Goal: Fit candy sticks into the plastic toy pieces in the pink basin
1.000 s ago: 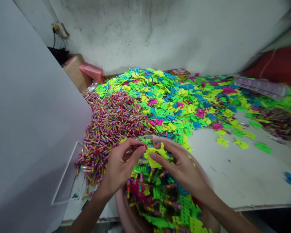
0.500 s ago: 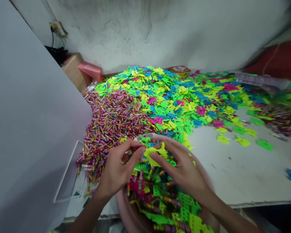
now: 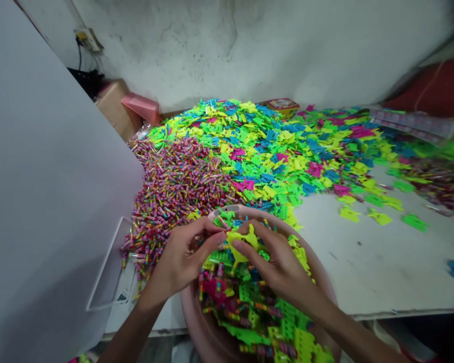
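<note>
Over a pink tub (image 3: 191, 322), my two hands meet fingertip to fingertip. My right hand (image 3: 278, 257) pinches a flat yellow plastic piece (image 3: 239, 246) with a jagged, figure-like outline. Thumb and forefinger of my left hand (image 3: 185, 254) are pressed together at the left edge of that piece; a small colourful candy-like stick seems to be between them, mostly hidden by the fingers. Inside the tub, green, yellow, blue and pink plastic pieces (image 3: 289, 317) lie mixed with striped little sticks (image 3: 234, 317).
Left of the tub is a heap of small striped sticks (image 3: 181, 181). Behind it rises a large pile of bright plastic pieces (image 3: 257, 141). A white panel (image 3: 60, 201) stands at left. Scattered pieces (image 3: 378, 217) lie on the white table (image 3: 363, 272); a pink scoop-like container (image 3: 140, 107) is at the back.
The yellow piece has turned slightly between my fingers and its outline shows differently. Both hands stay in nearly the same place; the view has shifted a little.
</note>
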{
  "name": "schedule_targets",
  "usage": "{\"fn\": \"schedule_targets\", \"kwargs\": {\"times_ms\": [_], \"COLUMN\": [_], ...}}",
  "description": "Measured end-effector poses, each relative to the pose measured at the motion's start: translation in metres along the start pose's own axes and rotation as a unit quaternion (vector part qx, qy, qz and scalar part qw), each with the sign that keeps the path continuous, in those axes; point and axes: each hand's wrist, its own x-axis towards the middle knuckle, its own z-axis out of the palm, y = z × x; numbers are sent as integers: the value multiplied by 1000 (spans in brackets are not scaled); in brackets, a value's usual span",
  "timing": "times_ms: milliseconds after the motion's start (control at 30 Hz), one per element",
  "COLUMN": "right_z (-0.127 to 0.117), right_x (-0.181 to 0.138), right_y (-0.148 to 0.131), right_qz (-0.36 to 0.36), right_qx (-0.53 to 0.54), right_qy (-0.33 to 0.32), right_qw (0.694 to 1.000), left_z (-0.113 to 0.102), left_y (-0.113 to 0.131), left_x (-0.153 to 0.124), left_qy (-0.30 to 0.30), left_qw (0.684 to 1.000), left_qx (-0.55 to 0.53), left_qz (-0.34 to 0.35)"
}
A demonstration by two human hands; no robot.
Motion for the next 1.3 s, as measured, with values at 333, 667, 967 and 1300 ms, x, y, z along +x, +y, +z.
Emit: {"fn": "schedule_targets", "kwargs": {"times_ms": [333, 667, 967, 1300], "right_z": [10, 15, 16, 13], "right_x": [8, 8, 0, 0], "right_y": [13, 2, 10, 14], "right_qz": [43, 148, 186, 173], "right_qx": [63, 153, 129, 124], "right_qy": [-15, 56, 59, 43], "right_qw": [997, 975, 972, 976], "left_z": [1, 32, 34, 36], "left_y": [-12, -6, -19, -22], "left_x": [3, -7, -6, -4], "left_qy": [-26, 104, 85, 76], "left_qw": [987, 858, 857, 865], "left_qx": [138, 442, 440, 407], "left_qz": [81, 242, 254, 283]}}
